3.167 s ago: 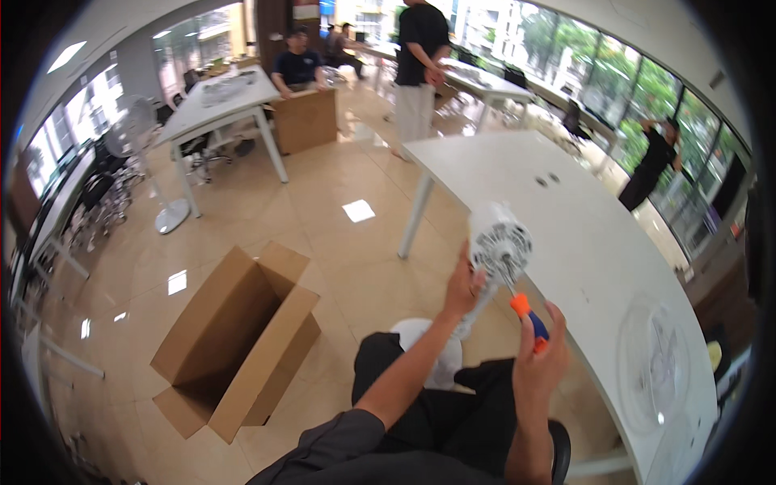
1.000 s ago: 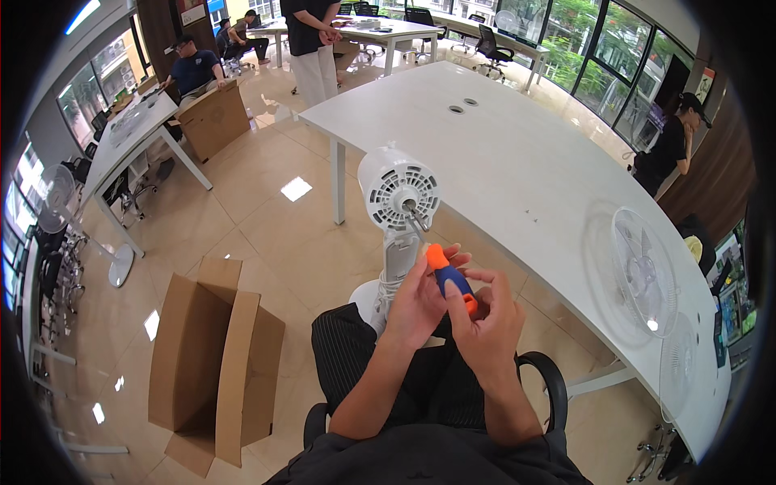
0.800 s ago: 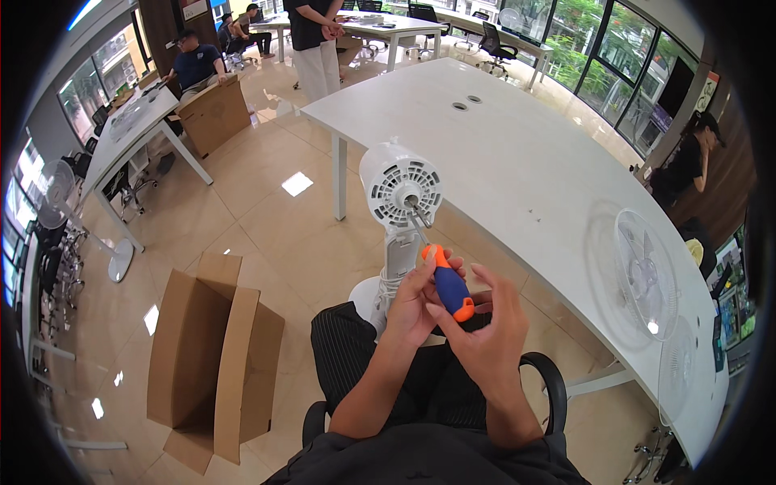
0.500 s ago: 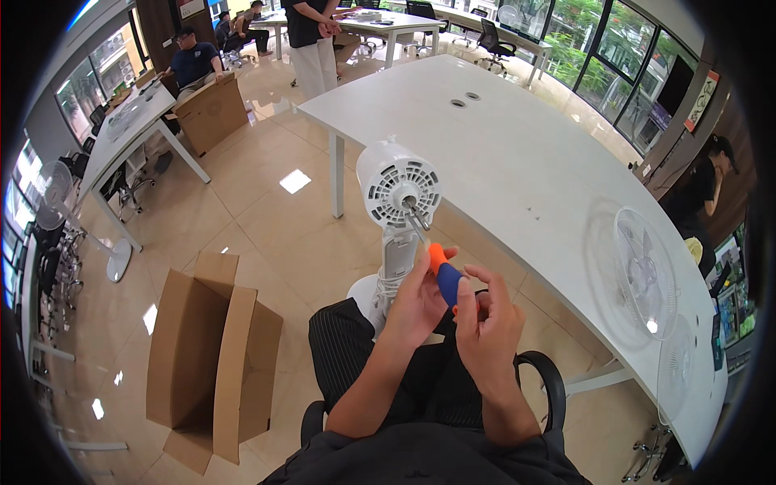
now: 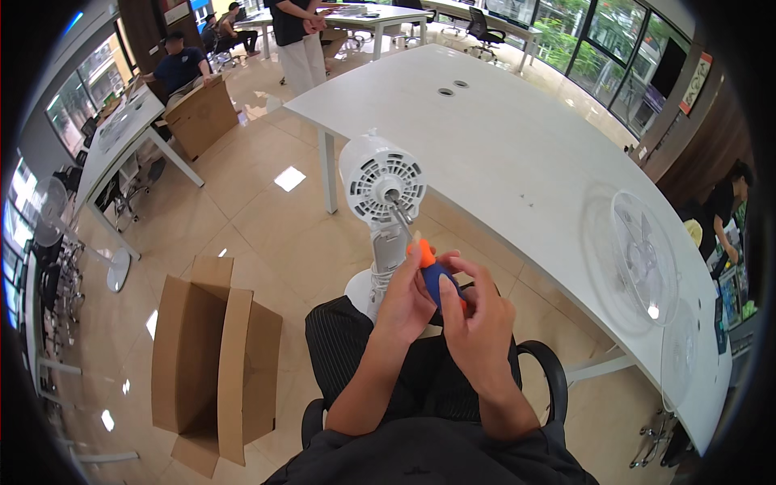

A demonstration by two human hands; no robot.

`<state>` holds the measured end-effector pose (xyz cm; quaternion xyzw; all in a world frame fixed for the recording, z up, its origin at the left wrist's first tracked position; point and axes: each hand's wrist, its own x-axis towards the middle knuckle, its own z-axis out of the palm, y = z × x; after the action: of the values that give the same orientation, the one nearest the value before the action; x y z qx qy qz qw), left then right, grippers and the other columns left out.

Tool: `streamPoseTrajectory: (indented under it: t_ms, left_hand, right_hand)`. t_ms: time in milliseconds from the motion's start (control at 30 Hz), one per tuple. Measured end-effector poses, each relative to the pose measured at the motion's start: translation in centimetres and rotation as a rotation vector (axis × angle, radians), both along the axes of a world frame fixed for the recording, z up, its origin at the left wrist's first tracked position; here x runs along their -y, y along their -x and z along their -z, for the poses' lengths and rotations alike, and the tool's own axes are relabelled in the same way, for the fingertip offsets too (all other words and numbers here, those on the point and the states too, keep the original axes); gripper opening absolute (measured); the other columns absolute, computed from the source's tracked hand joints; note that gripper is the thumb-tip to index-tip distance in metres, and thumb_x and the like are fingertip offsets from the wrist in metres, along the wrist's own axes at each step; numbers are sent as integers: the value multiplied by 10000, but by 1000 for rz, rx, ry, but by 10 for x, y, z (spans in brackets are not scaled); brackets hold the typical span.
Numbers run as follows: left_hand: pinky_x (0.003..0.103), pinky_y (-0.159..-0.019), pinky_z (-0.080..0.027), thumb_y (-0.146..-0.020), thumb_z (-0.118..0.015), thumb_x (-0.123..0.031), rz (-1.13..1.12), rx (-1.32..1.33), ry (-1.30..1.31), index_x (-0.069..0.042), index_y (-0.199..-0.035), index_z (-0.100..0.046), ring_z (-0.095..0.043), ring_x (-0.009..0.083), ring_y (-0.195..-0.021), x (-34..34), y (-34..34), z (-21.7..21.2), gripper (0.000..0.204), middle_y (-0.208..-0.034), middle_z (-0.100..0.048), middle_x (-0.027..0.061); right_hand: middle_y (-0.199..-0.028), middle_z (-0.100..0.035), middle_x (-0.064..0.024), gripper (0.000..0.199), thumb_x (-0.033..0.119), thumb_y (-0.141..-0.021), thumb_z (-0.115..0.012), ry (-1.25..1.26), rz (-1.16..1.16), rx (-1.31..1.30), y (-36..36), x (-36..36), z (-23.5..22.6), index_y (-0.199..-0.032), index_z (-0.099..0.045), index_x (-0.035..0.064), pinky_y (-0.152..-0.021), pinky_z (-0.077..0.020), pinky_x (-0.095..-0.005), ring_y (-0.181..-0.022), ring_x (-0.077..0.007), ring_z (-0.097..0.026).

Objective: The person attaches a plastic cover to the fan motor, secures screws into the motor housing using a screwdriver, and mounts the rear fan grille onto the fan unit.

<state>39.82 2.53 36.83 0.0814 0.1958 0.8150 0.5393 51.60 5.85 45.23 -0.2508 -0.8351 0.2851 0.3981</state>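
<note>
Between my knees stands a white electric fan's motor housing (image 5: pixel 383 179) on its stand, without blades or guard. A bare metal shaft (image 5: pixel 402 212) sticks out of its vented face toward me. I hold a screwdriver (image 5: pixel 435 284) with an orange and blue handle just below that shaft. The fingers of my left hand (image 5: pixel 406 305) close round the orange part near the blade. My right hand (image 5: pixel 481 323) grips the blue rear part. Whether the screwdriver's tip touches the shaft, I cannot tell. A cord is bundled against the fan's stand (image 5: pixel 388 250).
An open cardboard box (image 5: pixel 230 364) stands on the floor at left. The white table (image 5: pixel 517 162) on the right carries a clear fan blade and round guard (image 5: pixel 643 259). A standing fan (image 5: pixel 117 267) is at far left. Several people are farther off.
The view has shifted slightly, so the fan housing sits a little farther left and higher. Both hands stay on the screwdriver, its handle a little more upright. The person at far right has lowered an arm.
</note>
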Motion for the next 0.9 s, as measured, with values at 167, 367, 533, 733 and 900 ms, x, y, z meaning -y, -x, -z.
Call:
streamPoseTrajectory:
  t_ms: [167, 367, 533, 733, 900]
  left_hand:
    - [402, -979, -469, -1022, -471, -373, 28, 34, -153, -61, -1294, -541, -595, 236, -1122, 6, -7, -17, 420, -1306, -594, 138]
    - [362, -739, -547, -1004, -531, -377, -85, -63, 84, -77, -1123, -586, -651, 190, -878, 12, 2, -7, 327, -994, -673, 78]
    - [293, -512, -478, -1007, -527, -333, 9, 35, -28, -73, -960, -584, -548, 138, -620, 18, 5, -13, 270, -710, -545, 30]
    - [312, -452, -447, -1027, -431, -392, 88, -14, 50, -64, -891, -517, -498, 163, -589, 35, -15, -33, 366, -658, -431, 25]
    - [474, -605, -604, -1021, -475, -287, 221, -114, 263, -62, -875, -480, -580, 208, -587, 49, -49, -16, 268, -692, -507, 80]
  right_hand:
    - [-613, -632, -128, 317, 199, -911, -656, 36, 43, 26, 6, 0, 0, -1180, -570, 55, -478, -460, -324, -528, -258, -660]
    - [-599, -611, -109, 309, 296, -912, -661, 264, -56, 56, -17, -22, 2, -1085, -598, 48, -463, -448, -336, -484, -239, -611]
    - [-503, -545, -62, 247, 283, -895, -673, 401, 223, -36, -43, -108, 41, -950, -649, 44, -478, -397, -309, -447, -145, -521]
    - [-600, -630, -62, 309, 317, -854, -708, 251, 446, 167, -53, -262, 99, -994, -692, 42, -574, -472, -338, -548, -185, -598]
    - [-767, -672, -111, 306, 270, -801, -745, -76, 493, 218, -37, -344, 134, -1004, -720, 42, -702, -527, -384, -695, -262, -650]
